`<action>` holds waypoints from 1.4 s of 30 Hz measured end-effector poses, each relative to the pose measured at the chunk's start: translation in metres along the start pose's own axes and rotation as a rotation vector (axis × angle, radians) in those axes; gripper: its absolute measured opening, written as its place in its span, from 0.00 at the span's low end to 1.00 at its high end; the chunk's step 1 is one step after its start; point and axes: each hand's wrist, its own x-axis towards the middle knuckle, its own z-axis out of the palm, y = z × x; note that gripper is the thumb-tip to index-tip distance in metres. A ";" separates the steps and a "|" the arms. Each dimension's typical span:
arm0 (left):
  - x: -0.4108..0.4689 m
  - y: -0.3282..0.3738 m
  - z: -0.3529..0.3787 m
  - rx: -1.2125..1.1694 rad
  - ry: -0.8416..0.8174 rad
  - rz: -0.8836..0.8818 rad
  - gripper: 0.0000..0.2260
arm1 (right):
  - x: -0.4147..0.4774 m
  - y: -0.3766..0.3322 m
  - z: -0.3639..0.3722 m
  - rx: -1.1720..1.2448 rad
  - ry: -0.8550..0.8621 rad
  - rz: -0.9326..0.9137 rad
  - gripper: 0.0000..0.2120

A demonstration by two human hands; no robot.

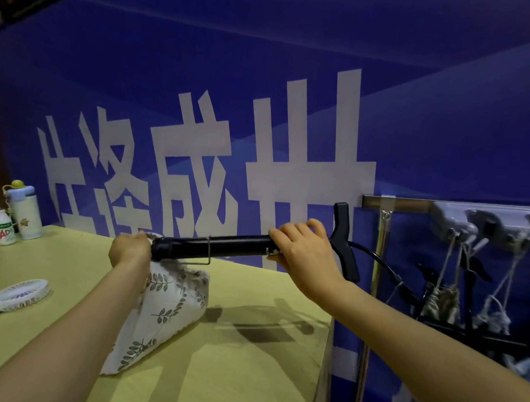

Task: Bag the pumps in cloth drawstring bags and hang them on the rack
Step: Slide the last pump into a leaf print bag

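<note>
A black hand pump (220,246) lies level in the air above the table, its T-handle to the right and a black hose curving down behind it. My right hand (304,250) grips the barrel near the handle. My left hand (131,248) pinches the mouth of a white cloth bag with a leaf print (167,305) right at the pump's left end. The bag hangs down and its bottom corner lies on the table. On the right, a metal rack (408,203) carries several cloth bags (440,300) hanging by their strings from a hook strip.
The yellow-green table (237,365) ends at its right edge close to the rack. A white hand-held fan (17,294) lies at the left. A small drink bottle (3,227) and a white flask (24,210) stand at the far left corner. A blue banner wall lies behind.
</note>
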 end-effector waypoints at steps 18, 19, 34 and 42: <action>-0.055 0.014 0.017 0.163 -0.348 0.722 0.10 | 0.018 -0.025 0.016 0.011 -0.145 -0.076 0.17; -0.057 0.017 0.017 0.110 -0.378 0.692 0.10 | 0.018 -0.029 0.017 0.014 -0.155 -0.080 0.16; -0.081 0.011 0.023 0.043 -0.573 0.636 0.11 | 0.032 -0.056 0.006 0.043 -0.090 -0.133 0.13; -0.081 0.004 0.019 0.193 -0.815 0.757 0.24 | 0.038 -0.051 0.004 0.102 -0.024 -0.202 0.15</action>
